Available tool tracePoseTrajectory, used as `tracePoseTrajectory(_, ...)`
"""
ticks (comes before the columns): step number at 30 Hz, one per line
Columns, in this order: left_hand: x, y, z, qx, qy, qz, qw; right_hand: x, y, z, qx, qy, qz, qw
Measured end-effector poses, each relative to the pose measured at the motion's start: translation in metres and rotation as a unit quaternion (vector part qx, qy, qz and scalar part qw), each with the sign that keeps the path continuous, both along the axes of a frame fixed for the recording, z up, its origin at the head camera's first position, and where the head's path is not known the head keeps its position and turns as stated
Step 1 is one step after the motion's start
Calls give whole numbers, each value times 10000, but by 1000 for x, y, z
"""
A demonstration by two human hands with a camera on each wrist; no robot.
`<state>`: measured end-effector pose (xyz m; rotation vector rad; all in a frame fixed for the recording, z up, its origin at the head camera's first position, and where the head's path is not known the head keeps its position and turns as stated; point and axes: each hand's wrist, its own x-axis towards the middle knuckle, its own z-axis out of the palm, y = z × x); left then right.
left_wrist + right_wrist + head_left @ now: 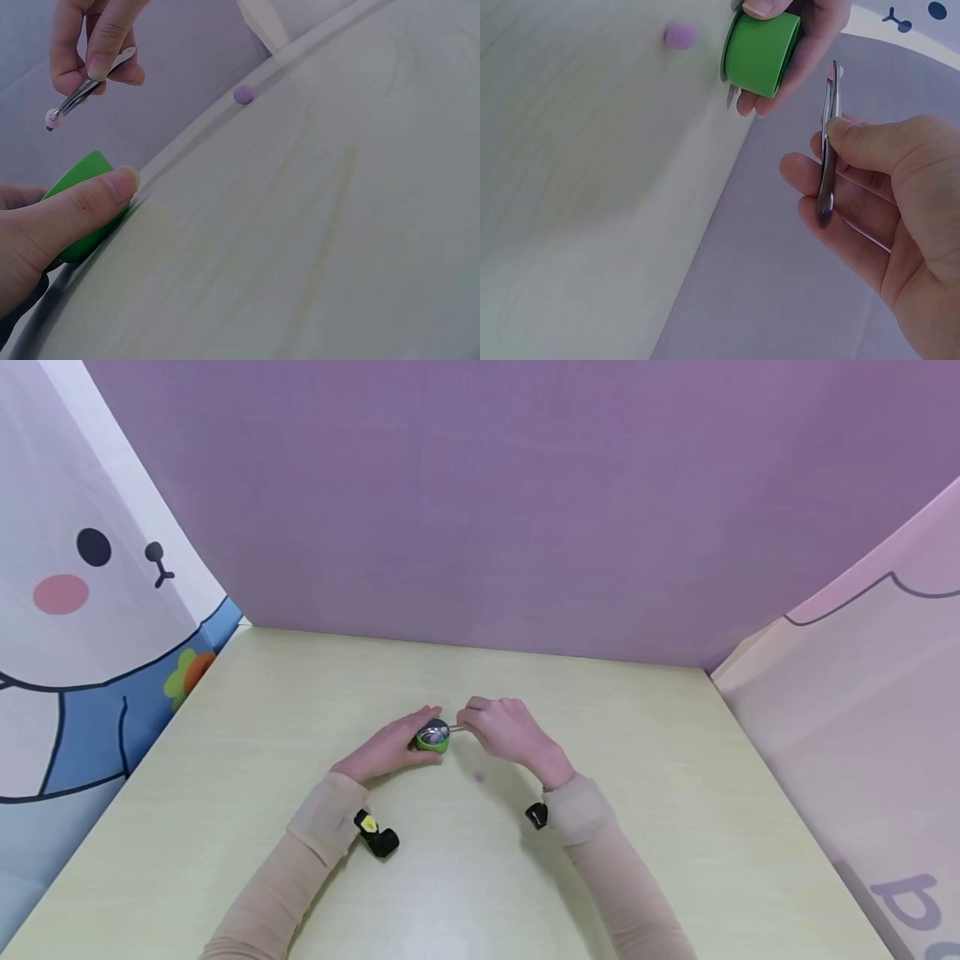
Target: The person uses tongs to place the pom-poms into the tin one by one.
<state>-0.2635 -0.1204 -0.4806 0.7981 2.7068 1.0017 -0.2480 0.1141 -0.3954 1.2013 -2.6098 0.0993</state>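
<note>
My left hand grips a small round green container standing on the table, thumb on its near side; its top looks shiny and dark in the head view. To its right, my right hand pinches metal tweezers between thumb and fingers. A small pale pink piece sits at the tweezer tips. These tips are close beside the container's top edge in the head view, and in the left wrist view they hang above it. What lies inside the container is too small to make out.
A little purple ball lies on the pale wooden table, nearer than the container and slightly right of it. A purple cloth wall rises behind the table's far edge. Printed cloths hang at both sides.
</note>
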Motion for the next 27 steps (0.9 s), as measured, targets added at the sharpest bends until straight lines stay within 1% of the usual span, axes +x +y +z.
tracePoseTrajectory(6, -2, 0, -2, 29, -27, 4, 10000, -2, -2, 0, 37, -88, -10, 10000)
tracePoseTrajectory(13, -1, 1, -2, 14, 105, -31, 9999, -2, -2, -1, 44, -104, -50, 9999)
tracePoseTrajectory(20, 0, 1, -1, 21, 32, -13, 10000, -1, 0, -2, 107, 28, -40, 9999)
tracePoseTrajectory(27, -1, 2, -2, 75, 51, -16, 10000, 0, 3, -3, 106, 162, -17, 9998)
